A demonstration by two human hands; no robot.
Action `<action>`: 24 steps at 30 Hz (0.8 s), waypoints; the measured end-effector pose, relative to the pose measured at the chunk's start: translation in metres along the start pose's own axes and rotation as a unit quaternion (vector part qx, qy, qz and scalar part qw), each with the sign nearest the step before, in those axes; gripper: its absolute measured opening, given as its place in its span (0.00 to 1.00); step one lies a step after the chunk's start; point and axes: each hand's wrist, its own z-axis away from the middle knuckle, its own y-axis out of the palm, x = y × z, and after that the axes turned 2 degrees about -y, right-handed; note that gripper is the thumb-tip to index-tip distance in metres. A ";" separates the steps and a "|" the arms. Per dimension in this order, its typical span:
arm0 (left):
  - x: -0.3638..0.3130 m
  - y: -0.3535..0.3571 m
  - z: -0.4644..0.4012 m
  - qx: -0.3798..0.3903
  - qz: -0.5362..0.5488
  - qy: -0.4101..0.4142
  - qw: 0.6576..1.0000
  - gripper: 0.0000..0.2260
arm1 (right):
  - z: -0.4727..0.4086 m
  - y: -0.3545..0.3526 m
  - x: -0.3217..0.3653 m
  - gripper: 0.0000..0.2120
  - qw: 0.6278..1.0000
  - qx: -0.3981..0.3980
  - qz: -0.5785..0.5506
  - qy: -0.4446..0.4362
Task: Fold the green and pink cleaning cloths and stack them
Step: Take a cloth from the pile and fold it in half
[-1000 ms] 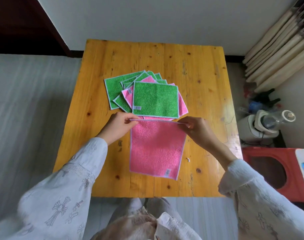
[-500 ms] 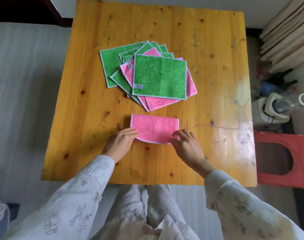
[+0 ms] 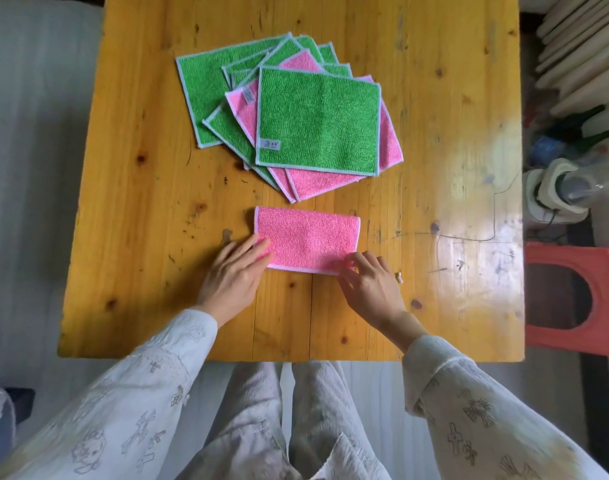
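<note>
A pink cloth (image 3: 308,237) lies folded in half on the wooden table (image 3: 140,202), a flat rectangle near the table's middle. My left hand (image 3: 235,275) rests with straight fingers on its near left corner. My right hand (image 3: 369,285) touches its near right corner with loosely bent fingers. Farther back lies a fanned pile of unfolded cloths, with a green cloth (image 3: 318,121) on top, pink cloths (image 3: 317,183) poking out beneath it and more green ones (image 3: 206,84) to the left.
A red plastic stool (image 3: 573,299) stands right of the table. Behind it sit a white appliance (image 3: 556,195) and some dark bottles (image 3: 573,133). Pale wooden slats (image 3: 580,46) lean at the upper right. A small white scrap (image 3: 398,277) lies by my right hand.
A second ago both hands held the pink cloth's far edge with it spread open. It has since been folded in half toward me, and my hands now lie on its near corners.
</note>
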 end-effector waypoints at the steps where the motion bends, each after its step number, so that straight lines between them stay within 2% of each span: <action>1: -0.002 -0.001 0.001 -0.006 -0.003 -0.002 1.000 0.16 | 0.001 -0.001 0.002 0.07 1.000 -0.002 -0.005 0.009; 3: -0.009 -0.004 -0.003 -0.031 -0.008 0.001 0.999 0.14 | -0.001 -0.003 0.004 0.10 1.000 -0.018 0.000 0.025; 5: -0.021 -0.006 -0.014 -0.045 -0.015 0.007 0.999 0.18 | -0.006 -0.006 0.008 0.14 0.999 -0.036 0.009 0.033; 8: -0.041 0.001 -0.042 -0.011 -0.023 0.022 0.999 0.28 | -0.016 -0.002 0.013 0.12 0.998 -0.041 0.016 0.037; 12: -0.043 0.027 -0.061 0.041 -0.086 -0.004 0.996 0.31 | -0.027 0.004 0.022 0.07 0.995 -0.070 0.000 0.077; 14: -0.038 0.036 -0.059 0.043 -0.103 -0.002 0.994 0.29 | -0.034 0.007 0.030 0.15 0.994 -0.072 -0.020 0.084; 17: -0.035 0.037 -0.060 0.039 -0.108 0.015 0.993 0.28 | -0.047 0.015 0.036 0.24 0.996 -0.015 -0.053 0.076; 20: -0.027 0.033 -0.059 0.045 -0.098 -0.008 0.994 0.27 | -0.049 0.027 0.028 0.24 0.994 0.034 -0.022 0.104; 24: 0.008 0.024 -0.045 0.062 -0.095 -0.078 0.990 0.28 | -0.043 0.033 0.020 0.26 0.992 0.069 0.027 0.100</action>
